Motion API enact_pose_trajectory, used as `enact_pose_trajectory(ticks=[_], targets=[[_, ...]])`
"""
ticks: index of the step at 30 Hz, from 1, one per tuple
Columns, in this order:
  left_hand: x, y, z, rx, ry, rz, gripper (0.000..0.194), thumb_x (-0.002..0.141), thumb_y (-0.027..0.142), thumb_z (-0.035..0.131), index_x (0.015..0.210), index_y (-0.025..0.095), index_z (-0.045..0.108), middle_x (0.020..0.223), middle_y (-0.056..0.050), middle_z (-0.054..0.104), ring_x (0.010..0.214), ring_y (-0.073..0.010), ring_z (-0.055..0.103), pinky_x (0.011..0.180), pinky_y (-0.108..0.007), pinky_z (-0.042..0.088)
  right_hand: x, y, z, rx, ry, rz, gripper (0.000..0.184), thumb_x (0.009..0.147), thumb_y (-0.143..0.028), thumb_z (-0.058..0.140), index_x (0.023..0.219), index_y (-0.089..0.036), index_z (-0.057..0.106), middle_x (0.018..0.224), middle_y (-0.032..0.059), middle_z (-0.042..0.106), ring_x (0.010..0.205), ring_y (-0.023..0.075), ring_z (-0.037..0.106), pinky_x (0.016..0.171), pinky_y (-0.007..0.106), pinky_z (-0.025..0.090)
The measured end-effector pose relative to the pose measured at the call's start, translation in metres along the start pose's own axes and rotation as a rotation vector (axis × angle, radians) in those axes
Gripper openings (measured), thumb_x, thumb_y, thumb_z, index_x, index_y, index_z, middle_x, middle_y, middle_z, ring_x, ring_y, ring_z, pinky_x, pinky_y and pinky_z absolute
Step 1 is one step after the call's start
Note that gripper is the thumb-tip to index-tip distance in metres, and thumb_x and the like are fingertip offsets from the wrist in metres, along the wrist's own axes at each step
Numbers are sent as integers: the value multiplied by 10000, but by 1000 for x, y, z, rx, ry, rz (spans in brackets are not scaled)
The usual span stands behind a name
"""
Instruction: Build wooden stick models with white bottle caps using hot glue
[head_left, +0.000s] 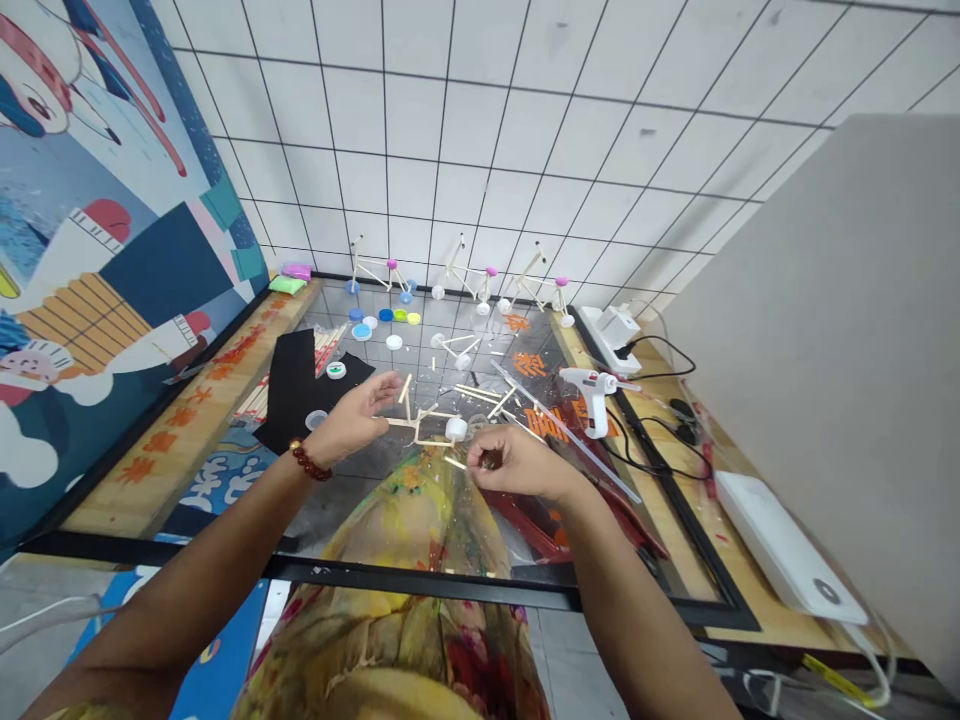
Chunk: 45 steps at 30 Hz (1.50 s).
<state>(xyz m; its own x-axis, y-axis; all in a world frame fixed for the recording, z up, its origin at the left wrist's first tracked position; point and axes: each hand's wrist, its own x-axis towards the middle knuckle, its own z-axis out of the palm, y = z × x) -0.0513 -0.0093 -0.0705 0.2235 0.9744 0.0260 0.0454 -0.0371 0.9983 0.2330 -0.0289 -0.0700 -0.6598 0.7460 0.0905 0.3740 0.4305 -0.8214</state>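
Observation:
My left hand [356, 412], with a beaded bracelet on its wrist, is open with its fingers stretched out. It is beside a small frame of pale wooden sticks [416, 424] on the glass tabletop, its thumb close to one stick end. A white bottle cap [455, 430] is at the frame's right side. My right hand [517, 460] is closed in a pinch at the right, just nearer to me than the cap. A short wooden stick [454, 462] juts left from its fingertips; the end between the fingers is hidden.
Several stick-and-cap bicycle models [469, 270] stand along the tiled wall. A white glue gun [592, 395] and a clear glue stick [570, 432] are at right, near a power strip [611, 340]. Black sheet [289, 390], bundled sticks and loose caps [394, 342] are at left and behind.

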Motion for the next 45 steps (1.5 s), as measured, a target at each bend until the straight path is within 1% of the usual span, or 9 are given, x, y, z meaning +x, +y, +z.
enact_pose_trajectory(ticks=[2, 4, 8, 11, 13, 17, 21, 35, 45], targets=[[-9, 4, -4, 7, 71, -47, 670, 611, 85, 737, 1263, 186, 620, 1343, -143, 618, 1303, -316, 553, 1137, -526, 404, 0, 0, -1, 67, 55, 37, 47, 721, -158, 662, 703, -181, 699, 669, -9, 659, 607, 115, 560, 587, 227, 438], [-16, 9, -6, 44, 111, -69, 641, 627, 144, 791, 1247, 179, 631, 1327, -150, 632, 1245, -314, 592, 1102, -537, 437, 0, 1, 2, 136, 45, 66, 55, 743, -223, 693, 716, -176, 694, 660, -12, 642, 592, 108, 543, 578, 228, 435], [-19, 16, -6, 115, 116, 39, 636, 646, 242, 837, 1244, 166, 634, 1325, -160, 632, 1224, -304, 599, 1071, -511, 468, 4, 4, 13, 183, -57, 76, 183, 712, -318, 781, 779, -167, 703, 682, -13, 644, 601, 106, 543, 587, 230, 444], [-9, 22, -8, 159, 42, 171, 711, 640, 240, 854, 1305, 206, 606, 1414, -146, 571, 1292, -294, 552, 1102, -480, 445, 9, 6, 22, 153, 20, 72, 203, 703, -327, 794, 809, -173, 715, 684, -17, 640, 604, 106, 532, 581, 227, 433], [0, 27, -11, 180, -35, 201, 774, 622, 222, 868, 1343, 239, 585, 1469, -133, 526, 1324, -291, 526, 1114, -467, 434, 11, 7, 25, 146, 47, 53, 185, 714, -327, 786, 797, -177, 716, 672, -20, 634, 598, 107, 527, 576, 228, 429], [17, 35, -19, 165, -202, 153, 840, 597, 188, 881, 1374, 257, 571, 1502, -132, 503, 1330, -303, 527, 1103, -472, 450, 13, 7, 26, 125, 62, 4, 145, 728, -299, 773, 779, -174, 720, 688, -9, 652, 614, 115, 549, 602, 236, 443], [26, 34, -21, 165, -289, 110, 758, 623, 214, 879, 1332, 236, 614, 1479, -139, 533, 1317, -309, 547, 1106, -482, 450, 12, 8, 22, 71, 85, -31, 115, 742, -275, 769, 774, -174, 725, 698, -4, 667, 631, 117, 567, 617, 230, 451], [25, 21, -12, -1, -193, 48, 607, 590, 274, 920, 1154, 181, 714, 1233, -154, 716, 1138, -314, 679, 960, -454, 563, 13, 2, 18, 18, 253, -114, 122, 781, -257, 735, 706, -169, 699, 648, 1, 654, 583, 103, 561, 575, 213, 428], [21, 21, -8, -13, -168, 49, 555, 599, 247, 915, 1109, 166, 713, 1091, -129, 765, 1018, -257, 719, 882, -404, 594, 13, 3, 19, -22, 252, -103, 104, 781, -238, 727, 703, -174, 702, 654, 2, 673, 586, 103, 575, 583, 210, 443]])
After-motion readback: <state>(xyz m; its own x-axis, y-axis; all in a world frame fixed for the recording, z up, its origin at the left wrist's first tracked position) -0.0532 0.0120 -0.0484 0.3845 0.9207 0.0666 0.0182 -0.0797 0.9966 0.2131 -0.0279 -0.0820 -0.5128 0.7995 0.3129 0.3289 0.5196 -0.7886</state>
